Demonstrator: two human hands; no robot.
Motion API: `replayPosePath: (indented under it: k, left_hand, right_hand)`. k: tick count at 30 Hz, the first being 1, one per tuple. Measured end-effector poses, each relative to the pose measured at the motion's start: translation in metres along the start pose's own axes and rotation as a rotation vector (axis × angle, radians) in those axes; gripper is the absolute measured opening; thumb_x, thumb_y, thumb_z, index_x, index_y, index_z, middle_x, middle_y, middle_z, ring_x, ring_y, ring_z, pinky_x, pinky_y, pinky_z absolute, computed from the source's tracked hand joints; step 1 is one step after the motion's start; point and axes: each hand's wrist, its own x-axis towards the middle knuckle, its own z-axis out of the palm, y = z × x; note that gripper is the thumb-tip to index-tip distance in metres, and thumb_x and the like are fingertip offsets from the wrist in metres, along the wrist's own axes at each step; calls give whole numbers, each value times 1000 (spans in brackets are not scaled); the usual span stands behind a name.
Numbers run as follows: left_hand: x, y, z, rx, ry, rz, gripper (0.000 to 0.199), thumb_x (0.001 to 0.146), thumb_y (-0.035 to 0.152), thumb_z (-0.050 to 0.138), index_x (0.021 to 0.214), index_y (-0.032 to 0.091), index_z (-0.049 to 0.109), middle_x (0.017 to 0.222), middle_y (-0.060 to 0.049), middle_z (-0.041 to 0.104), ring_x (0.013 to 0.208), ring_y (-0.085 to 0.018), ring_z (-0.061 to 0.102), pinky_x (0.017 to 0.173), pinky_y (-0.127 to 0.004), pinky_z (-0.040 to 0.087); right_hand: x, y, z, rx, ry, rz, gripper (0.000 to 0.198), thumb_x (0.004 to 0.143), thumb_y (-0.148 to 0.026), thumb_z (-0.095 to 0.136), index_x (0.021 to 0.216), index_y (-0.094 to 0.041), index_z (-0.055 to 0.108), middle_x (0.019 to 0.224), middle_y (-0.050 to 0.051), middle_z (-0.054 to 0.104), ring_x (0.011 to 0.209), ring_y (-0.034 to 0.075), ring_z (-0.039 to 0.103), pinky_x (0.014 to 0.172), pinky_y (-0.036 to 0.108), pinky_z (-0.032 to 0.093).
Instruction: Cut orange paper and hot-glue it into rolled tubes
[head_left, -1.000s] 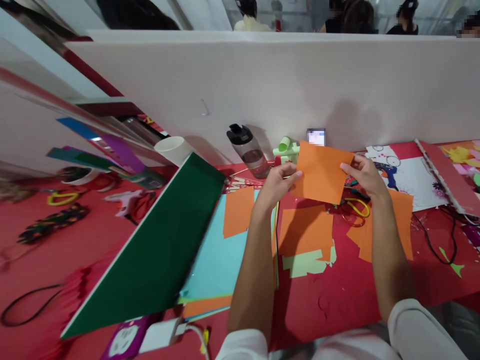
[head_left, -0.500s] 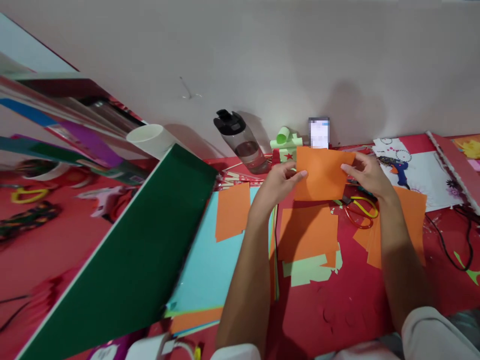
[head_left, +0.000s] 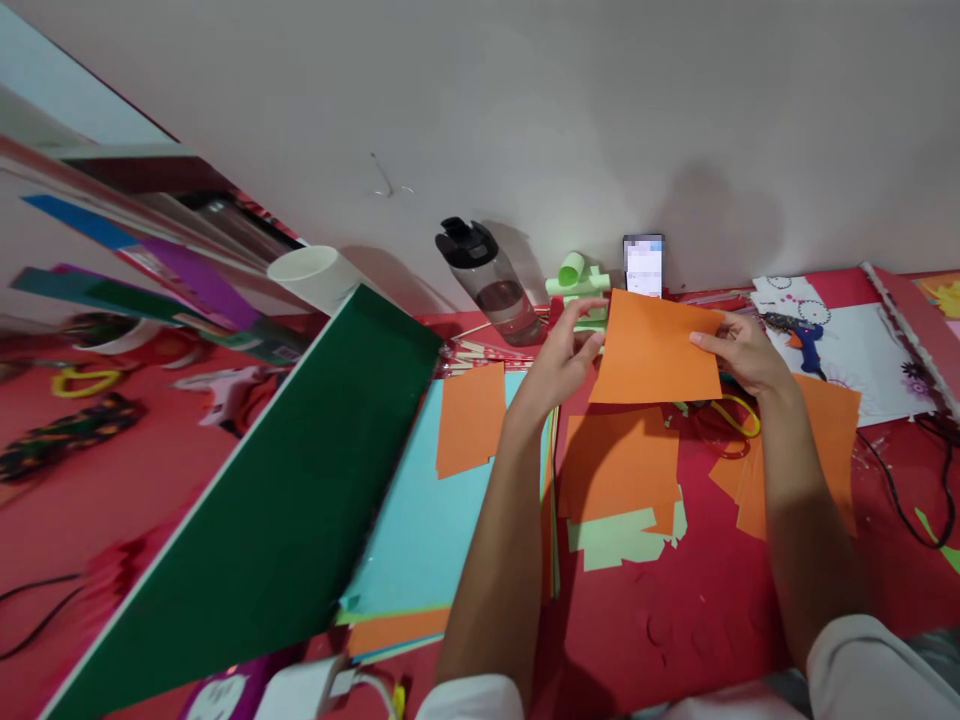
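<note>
Paper (head_left: pixel 664 350), one orange sheet, was pinched near its right edge in the closed grip of the right hand (head_left: pixel 748 354), finger ends hidden behind it. The left hand (head_left: pixel 561 365) stood at its left edge, grip parted; contact was unclear. The sheet partly hid the scissors (head_left: pixel 748 434). Both arms (head_left: pixel 491 560) reached forward over the counter (head_left: pixel 675 620).
</note>
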Motion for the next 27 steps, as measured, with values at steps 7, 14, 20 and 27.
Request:
replayPosePath:
  k: [7, 14, 20, 27]
  left_hand:
    - [-3, -3, -6, 187, -158, 275, 43, 93, 20, 57, 134, 31, 65, 149, -10, 53, 125, -23, 59, 90, -33, 57]
    - [4, 0, 12, 61, 40, 225, 26, 90, 46, 71, 91, 22, 80, 131, -12, 65, 131, -29, 57, 89, -35, 60]
    - [10, -3, 22, -32, 251, 119, 38, 87, 55, 70, 78, 19, 65, 101, -8, 68, 88, -19, 65, 68, -27, 54]
    - [10, 4, 27, -62, 261, 38, 44, 84, 55, 71, 70, 22, 46, 69, 2, 50, 61, -12, 46, 58, -25, 41]
  right_hand:
    - [-1, 0, -5, 28, 39, 103, 38, 61, -39, 91, 93, -23, 78, 96, 7, 81, 86, 27, 77, 79, 42, 62]
    - [-1, 1, 1, -116, -52, 35, 24, 66, -33, 84, 85, -20, 75, 67, 2, 72, 56, 16, 65, 53, 29, 53]
    - [-5, -6, 4, -123, -64, -12, 17, 65, -24, 79, 79, -18, 72, 65, 3, 71, 53, 13, 60, 52, 26, 50]
    - [-3, -3, 3, -138, -36, -117, 40, 69, -34, 83, 107, -23, 77, 100, 7, 79, 86, 26, 74, 68, 38, 61]
